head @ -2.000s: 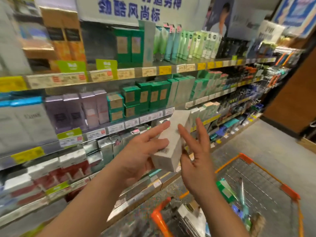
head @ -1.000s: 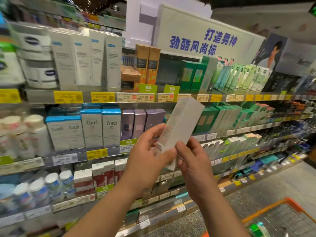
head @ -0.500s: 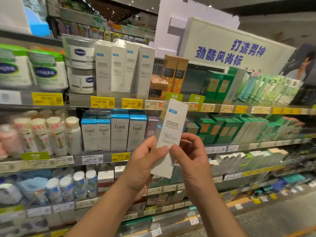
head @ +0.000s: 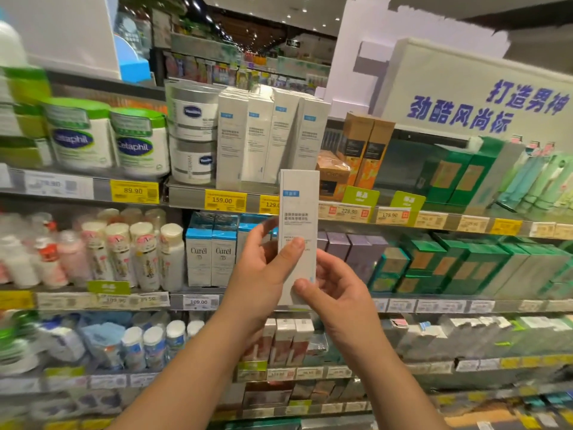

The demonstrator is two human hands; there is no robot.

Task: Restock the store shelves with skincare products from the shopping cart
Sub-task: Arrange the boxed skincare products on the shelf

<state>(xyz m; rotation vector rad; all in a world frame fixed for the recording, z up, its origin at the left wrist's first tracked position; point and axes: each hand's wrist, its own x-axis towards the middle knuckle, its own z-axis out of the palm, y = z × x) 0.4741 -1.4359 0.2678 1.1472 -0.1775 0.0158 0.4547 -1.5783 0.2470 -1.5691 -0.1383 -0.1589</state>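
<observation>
Top shelf packed: matching white boxes (head: 266, 135) at 11 o'clock, orange boxes (head: 366, 150) at 1, narrow gap between.

1. Bright, even store light; small ceiling spots (head: 305, 10) show far back.
2. Soft shadows only, under each shelf lip.
3. Centre is sharp: white box (head: 299, 225) text is nearly readable, yellow price tag (head: 225, 200) is clear.
4. Left bottles (head: 46, 256) and right green boxes (head: 483, 268) are smeared and blurry.
5. Wide-angle bend: shelf edges curve and the sign (head: 486, 110) tilts.
6. Bottom shelves are dim and mushy.
</observation>
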